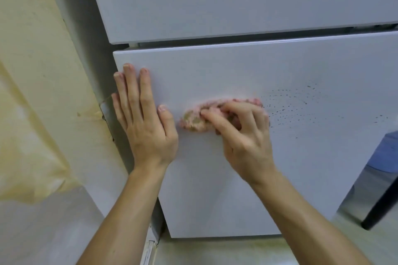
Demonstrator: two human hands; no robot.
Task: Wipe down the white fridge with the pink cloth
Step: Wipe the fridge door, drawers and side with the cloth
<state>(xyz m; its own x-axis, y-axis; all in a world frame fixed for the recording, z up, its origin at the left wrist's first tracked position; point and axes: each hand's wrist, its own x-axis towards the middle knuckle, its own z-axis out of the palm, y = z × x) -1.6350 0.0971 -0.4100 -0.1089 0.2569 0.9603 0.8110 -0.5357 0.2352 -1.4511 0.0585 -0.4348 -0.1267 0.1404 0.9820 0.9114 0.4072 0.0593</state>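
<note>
The white fridge (237, 178) fills the view, and the left hand (146, 127) lies flat on its lower door, fingers straight, near the left edge. The right hand (243, 135) curls round the pink cloth (193, 121), bunched against mid-door. Soft, light and already soiled, the cloth looks best gripped as a wad, with dark specks (290, 101) just to its right

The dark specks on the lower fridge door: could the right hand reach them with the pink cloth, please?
Probably yes: the right hand grips the pink cloth against the lower door, and the dark specks start beside it on the same panel, nothing between.
</note>
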